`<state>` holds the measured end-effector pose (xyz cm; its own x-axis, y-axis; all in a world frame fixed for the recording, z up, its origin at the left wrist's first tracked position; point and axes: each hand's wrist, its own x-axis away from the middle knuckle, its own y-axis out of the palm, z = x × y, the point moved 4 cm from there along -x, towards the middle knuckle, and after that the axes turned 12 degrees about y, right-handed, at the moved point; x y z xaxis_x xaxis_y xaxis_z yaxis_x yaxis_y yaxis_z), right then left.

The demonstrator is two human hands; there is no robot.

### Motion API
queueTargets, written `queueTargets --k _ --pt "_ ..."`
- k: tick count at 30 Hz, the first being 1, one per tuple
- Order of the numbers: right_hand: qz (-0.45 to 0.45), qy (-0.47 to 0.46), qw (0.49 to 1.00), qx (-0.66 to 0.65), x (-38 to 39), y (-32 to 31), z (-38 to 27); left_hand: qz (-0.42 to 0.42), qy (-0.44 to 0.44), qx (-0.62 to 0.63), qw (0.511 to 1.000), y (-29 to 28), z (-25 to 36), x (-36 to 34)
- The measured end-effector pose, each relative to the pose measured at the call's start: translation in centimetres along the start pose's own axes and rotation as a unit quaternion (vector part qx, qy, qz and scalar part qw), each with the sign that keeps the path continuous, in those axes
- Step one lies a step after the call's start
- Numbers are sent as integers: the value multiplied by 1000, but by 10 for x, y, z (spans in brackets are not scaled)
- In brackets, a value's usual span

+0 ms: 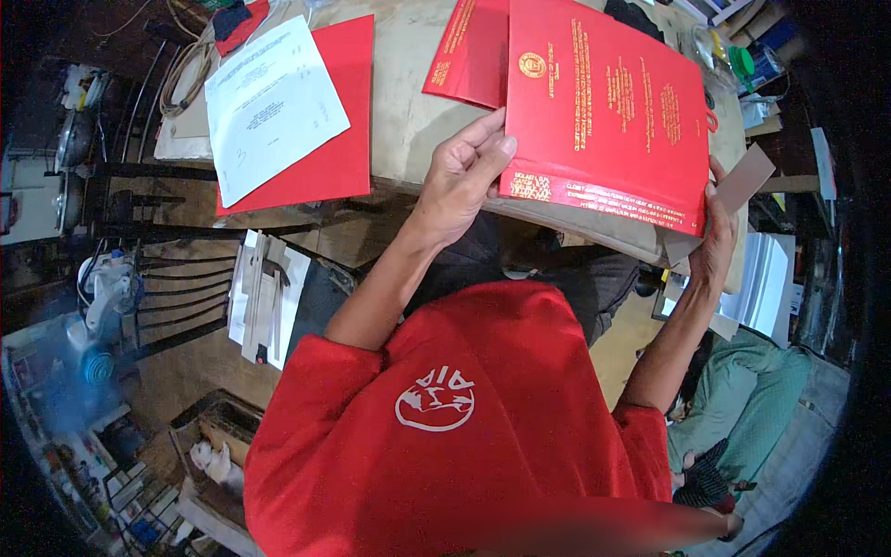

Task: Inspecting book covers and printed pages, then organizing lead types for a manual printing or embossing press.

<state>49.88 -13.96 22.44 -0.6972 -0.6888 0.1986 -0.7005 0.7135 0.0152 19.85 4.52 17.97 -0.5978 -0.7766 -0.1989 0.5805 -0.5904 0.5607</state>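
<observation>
I hold a red hardbound cover with gold lettering [608, 107] over the near edge of a worn worktable [408, 111]. My left hand [464, 172] grips its lower left corner, thumb and fingers on the edge. My right hand [716, 232] holds its lower right corner, together with a small brown card strip [745, 176]. A second red cover [471, 51] lies partly under the held one.
A white printed sheet [269, 102] rests on a flat red cover [334, 139] at the table's left. Strips of grey board [264, 292] lie on a stool below. Dark chairs [158, 241] stand to the left. A person in green [752, 399] sits at lower right.
</observation>
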Motion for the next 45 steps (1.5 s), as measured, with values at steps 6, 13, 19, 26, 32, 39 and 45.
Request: queueTargets --k 6,13,19,26,32,39,45 --pt "-14 23 999 -30 1 -1 1 10 -2 10 1000 0 -3 2" --pt "-89 43 988 -115 11 7 1 -1 15 -120 993 -9 18 5" --pt "-56 74 973 -211 31 -12 11 247 235 -700 627 -130 166 22" --pt "-11 78 953 -291 31 -49 42 303 8 -672 676 -227 195 79" --pt "-26 106 956 -272 33 -55 47 325 106 -612 713 -217 186 90" --pt "-13 89 965 -245 38 -45 47 330 152 -783 505 -174 188 50" --pt "-82 85 955 -271 35 -40 61 64 200 -706 677 -130 157 -53"
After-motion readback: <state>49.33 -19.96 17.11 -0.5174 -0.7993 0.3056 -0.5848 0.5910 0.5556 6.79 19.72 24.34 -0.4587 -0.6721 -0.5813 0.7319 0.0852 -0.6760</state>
